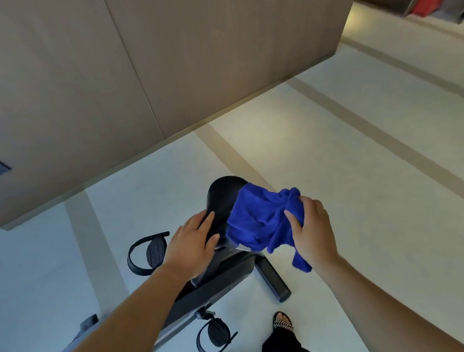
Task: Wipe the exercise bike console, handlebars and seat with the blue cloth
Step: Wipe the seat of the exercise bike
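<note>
The exercise bike's black seat (223, 195) sits in the middle of the view, above the dark frame (208, 290). My left hand (192, 246) rests flat on the seat's near left side with its fingers straight. My right hand (312, 229) grips the bunched blue cloth (261, 218), which lies over the seat's right side; one corner hangs down below my wrist. The console and handlebars are out of view.
Two black pedals with straps show: the left pedal (150, 253) and the near pedal (216, 335). The rear stabiliser foot (273, 280) sticks out to the right. A brown panelled wall (101, 89) stands behind. My feet (282, 321) are on the pale floor.
</note>
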Motion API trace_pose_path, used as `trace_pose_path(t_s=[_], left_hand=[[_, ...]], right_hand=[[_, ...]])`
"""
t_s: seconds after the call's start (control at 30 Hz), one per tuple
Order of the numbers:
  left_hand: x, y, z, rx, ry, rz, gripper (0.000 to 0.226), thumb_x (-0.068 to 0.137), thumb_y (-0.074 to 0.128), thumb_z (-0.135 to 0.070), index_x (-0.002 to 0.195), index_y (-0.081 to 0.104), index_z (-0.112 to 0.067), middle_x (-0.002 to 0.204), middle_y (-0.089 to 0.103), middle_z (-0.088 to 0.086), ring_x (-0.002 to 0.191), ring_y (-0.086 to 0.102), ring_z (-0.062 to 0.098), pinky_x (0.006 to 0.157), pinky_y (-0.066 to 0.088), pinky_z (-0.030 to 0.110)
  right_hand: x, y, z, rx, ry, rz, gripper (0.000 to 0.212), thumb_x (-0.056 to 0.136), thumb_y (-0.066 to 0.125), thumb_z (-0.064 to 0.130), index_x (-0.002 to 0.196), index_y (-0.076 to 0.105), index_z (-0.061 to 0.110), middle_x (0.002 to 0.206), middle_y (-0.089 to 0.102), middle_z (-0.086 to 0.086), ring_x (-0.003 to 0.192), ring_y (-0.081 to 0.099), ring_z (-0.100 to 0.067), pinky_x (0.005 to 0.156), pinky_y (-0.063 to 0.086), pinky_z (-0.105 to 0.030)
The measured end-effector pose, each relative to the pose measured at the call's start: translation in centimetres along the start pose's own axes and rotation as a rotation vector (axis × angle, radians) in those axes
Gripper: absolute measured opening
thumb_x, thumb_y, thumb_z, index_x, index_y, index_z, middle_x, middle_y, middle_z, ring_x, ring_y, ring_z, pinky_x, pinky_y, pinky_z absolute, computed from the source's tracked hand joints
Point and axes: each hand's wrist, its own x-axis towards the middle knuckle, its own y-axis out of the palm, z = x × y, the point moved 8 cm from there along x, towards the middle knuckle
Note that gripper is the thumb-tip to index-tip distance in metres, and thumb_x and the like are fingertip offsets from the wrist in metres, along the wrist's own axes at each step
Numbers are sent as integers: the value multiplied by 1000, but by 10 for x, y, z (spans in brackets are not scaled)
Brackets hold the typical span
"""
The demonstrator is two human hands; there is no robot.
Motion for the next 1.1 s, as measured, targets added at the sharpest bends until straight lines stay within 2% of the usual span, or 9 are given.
trace_pose_path(t_s=[0.13,0.27,0.37,0.43,0.53,0.6,0.8,1.0,1.1], left_hand=[[-11,-6,8,-52,-20,-11,55,97,34,-38,146,20,-20,153,24,1,139,23,18,110,26,34],[-18,-12,10,-87,-31,-41,54,96,34,-38,146,20,-20,153,25,2,139,23,20,111,27,36],[-23,-14,11,-108,-35,-64,55,96,35,-38,146,20,-20,152,25,2,139,23,19,111,28,37],[-27,-15,12,-121,-46,-79,56,96,36,-38,146,19,-20,153,24,1,139,22,18,111,26,35],[-31,-16,13,-152,-64,-90,57,96,37,-36,146,16,-20,153,23,0,139,22,18,110,26,33],[-32,-17,10,-152,-52,-96,58,96,37,-36,147,14,-21,153,24,-1,138,23,16,109,30,34],[-18,-7,-13,-110,21,-74,58,97,37,-30,147,9,-25,157,9,-4,142,14,15,110,30,33],[11,17,-27,-64,28,39,61,98,37,-30,147,1,-23,157,-5,2,144,0,20,114,16,30],[28,18,-24,-76,7,42,60,99,36,-24,147,0,-23,157,-5,2,144,3,20,112,22,28]], right_hand=[[2,-27,24,104,-47,-156,33,94,53,22,122,50,6,123,52,-13,108,49,-31,91,44,-39],[8,-39,60,116,-264,-157,33,92,54,14,122,53,1,125,52,-15,113,47,-33,98,40,-39],[3,-32,91,72,-464,-132,38,91,51,24,125,53,6,131,48,-13,119,44,-31,99,36,-33],[0,-12,105,-31,-536,-62,48,90,52,35,133,47,16,141,38,-13,128,36,-30,103,34,-39],[-8,40,99,-291,-429,148,73,87,45,59,147,18,29,155,13,-10,141,15,-32,108,24,-53],[-19,69,85,-374,-356,244,79,87,44,60,148,8,25,157,6,-8,143,9,-30,111,21,-52],[-30,95,66,-494,-275,284,71,95,36,49,149,5,17,158,4,-11,144,7,-34,110,19,-58],[-12,106,62,-473,-258,371,71,97,37,44,149,-3,17,159,-1,-10,146,1,-28,115,12,-53],[6,110,66,-456,-252,387,68,97,38,41,149,2,17,159,3,-9,146,3,-26,115,12,-51]])
